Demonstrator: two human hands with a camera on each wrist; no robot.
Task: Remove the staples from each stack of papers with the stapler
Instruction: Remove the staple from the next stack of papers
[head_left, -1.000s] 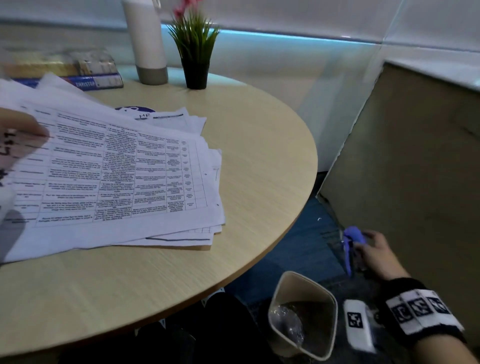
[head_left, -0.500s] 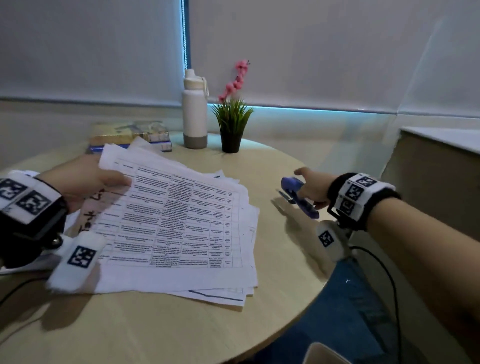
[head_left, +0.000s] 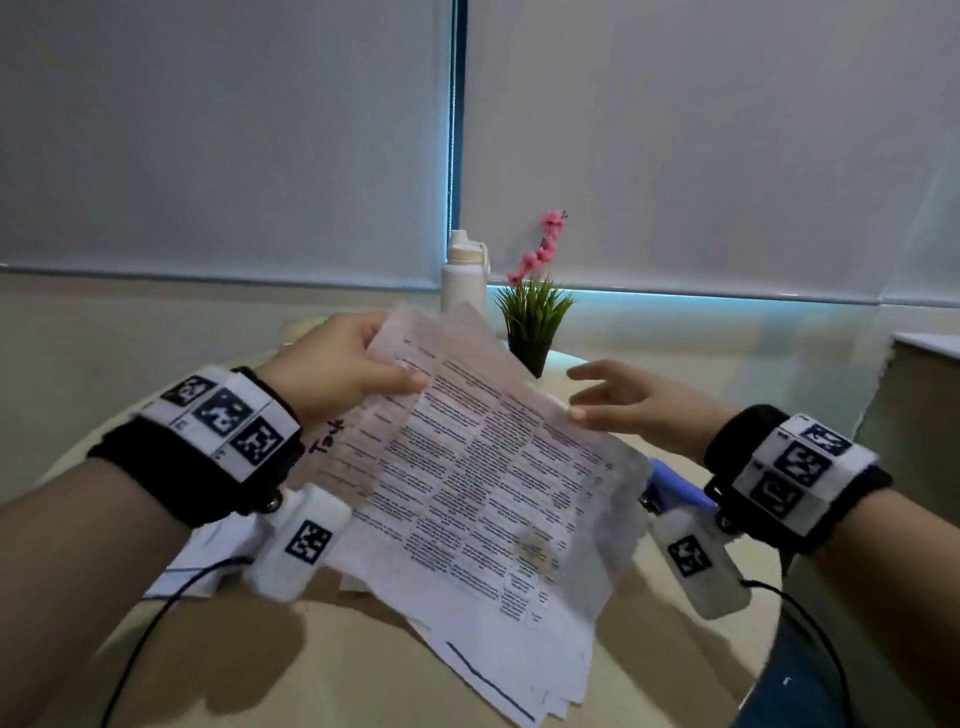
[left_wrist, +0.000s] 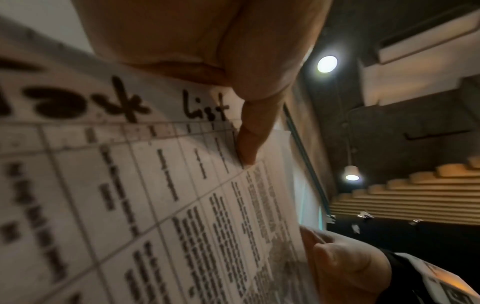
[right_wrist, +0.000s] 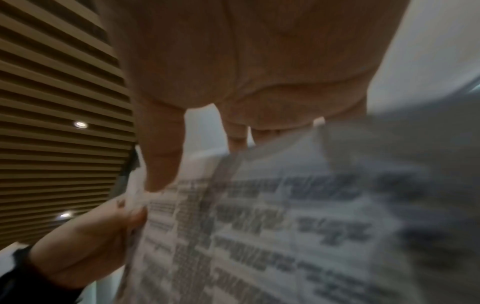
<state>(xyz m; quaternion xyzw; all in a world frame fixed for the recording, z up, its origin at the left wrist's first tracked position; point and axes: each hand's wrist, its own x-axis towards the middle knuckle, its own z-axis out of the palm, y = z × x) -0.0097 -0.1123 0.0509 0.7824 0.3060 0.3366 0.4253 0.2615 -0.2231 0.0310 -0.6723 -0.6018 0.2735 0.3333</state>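
Observation:
My left hand (head_left: 397, 375) pinches the top left corner of a stapled paper stack (head_left: 483, 467) printed with a table, and holds it tilted up off the round table (head_left: 322, 675). My right hand (head_left: 575, 402) takes the stack's right edge, thumb in front and straight fingers behind. The blue stapler (head_left: 675, 480) lies on the table under my right wrist, with no hand on it. In the left wrist view my thumb (left_wrist: 249, 144) presses the sheet (left_wrist: 155, 195) below a handwritten heading. The right wrist view shows the blurred sheet (right_wrist: 285, 226) and my left hand (right_wrist: 91, 236).
More loose papers (head_left: 509, 670) lie on the table under the lifted stack. A white bottle (head_left: 462, 275) and a small potted plant (head_left: 535, 322) stand at the table's far edge. A beige cabinet (head_left: 924, 395) stands to the right.
My right hand brought the stapler up from the floor, left it on the table and moved to the paper's edge. My left hand lifted the stack off the table.

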